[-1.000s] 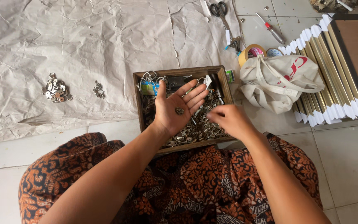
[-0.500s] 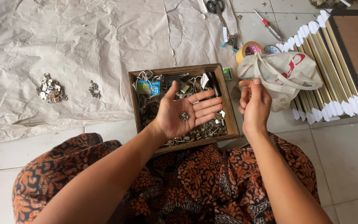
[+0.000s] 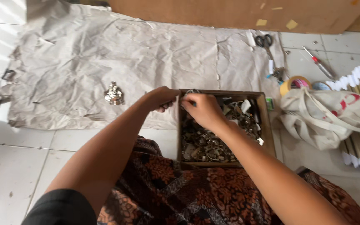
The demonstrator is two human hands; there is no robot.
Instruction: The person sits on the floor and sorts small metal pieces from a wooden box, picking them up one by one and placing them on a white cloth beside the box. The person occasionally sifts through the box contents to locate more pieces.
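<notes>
Tiled floor: wooden box (image 3: pixel 267 125) holds metal bits; left hand (image 3: pixel 161 99), right hand (image 3: pixel 203 109) curled, grip unclear.

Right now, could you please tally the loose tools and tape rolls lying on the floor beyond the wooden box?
Scissors: 1
Screwdriver with red handle: 1
Tape rolls: 2
Total: 4

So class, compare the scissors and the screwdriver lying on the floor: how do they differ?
The scissors have dark handles with two finger loops; the screwdriver has a single straight shaft with a red part. The scissors lie on the edge of the crumpled paper, while the screwdriver rests on bare tile. The scissors point almost straight, the screwdriver slants. Both lie flat, untouched, beyond the wooden box.
</notes>
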